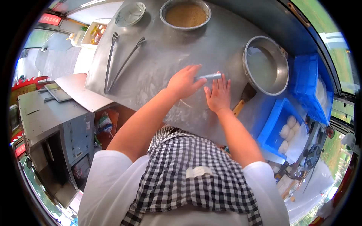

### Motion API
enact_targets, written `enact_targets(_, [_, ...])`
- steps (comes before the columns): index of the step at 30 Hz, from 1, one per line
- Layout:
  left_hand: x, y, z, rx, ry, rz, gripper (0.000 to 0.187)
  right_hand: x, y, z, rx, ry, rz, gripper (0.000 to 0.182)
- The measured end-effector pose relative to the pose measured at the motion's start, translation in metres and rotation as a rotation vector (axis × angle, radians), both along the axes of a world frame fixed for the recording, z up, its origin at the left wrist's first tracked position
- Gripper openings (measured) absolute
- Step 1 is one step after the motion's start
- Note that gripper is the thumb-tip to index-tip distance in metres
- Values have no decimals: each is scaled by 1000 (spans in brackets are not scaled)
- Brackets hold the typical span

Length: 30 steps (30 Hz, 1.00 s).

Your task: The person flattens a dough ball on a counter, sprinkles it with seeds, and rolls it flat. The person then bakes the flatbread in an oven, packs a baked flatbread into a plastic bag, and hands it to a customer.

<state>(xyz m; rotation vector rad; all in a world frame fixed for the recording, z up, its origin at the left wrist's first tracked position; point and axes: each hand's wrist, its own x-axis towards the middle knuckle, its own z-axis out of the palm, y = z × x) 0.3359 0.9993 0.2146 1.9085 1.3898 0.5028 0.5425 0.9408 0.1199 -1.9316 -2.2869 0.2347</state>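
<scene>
Both hands pressed flat, fingers spread, on a thin metal rolling pin [208, 76] at the middle of the shiny steel table [158, 56]: left hand [184, 81], right hand [218, 94]. Long tongs [120, 62], a round metal basin [266, 64] and a blue plastic crate [277, 124] lay around.

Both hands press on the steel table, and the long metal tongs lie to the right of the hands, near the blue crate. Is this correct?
Not quite. In the head view the long metal tongs lie to the left of the left hand and right hand, far from the blue plastic crate. Both hands do press on the steel table.
</scene>
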Motion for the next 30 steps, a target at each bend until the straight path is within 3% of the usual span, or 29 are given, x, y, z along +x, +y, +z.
enact_targets(1, [6, 1, -9, -10, 113, -36, 40, -1, -5, -1, -38, 7, 9, 69])
enact_targets(4, [14, 7, -19, -108, 247, -68, 27, 7, 11, 5, -43, 50, 4, 69])
enact_targets(5, [14, 4, -31, 7, 168, -33, 24, 6, 5, 7, -24, 97, -15, 69])
enact_targets(17, [9, -3, -20, -94, 145, 2, 25, 28, -39, 76, 158, 546, -264, 60])
enact_targets(21, [-6, 1, 13, 59, 110, 12, 23, 37, -39, 82, 190, 670, -331, 54])
enact_targets(24, [-42, 32, 71, 120, 39, 143, 23, 31, -35, 83, 144, 886, -425, 54])
enact_targets(28, [-109, 46, 108, 241, -53, 307, 22, 29, -27, 73, 98, 894, -433, 53])
enact_targets(30, [-143, 44, 114, 299, 71, 419, 21, 27, -25, 67, 70, 839, -440, 50])
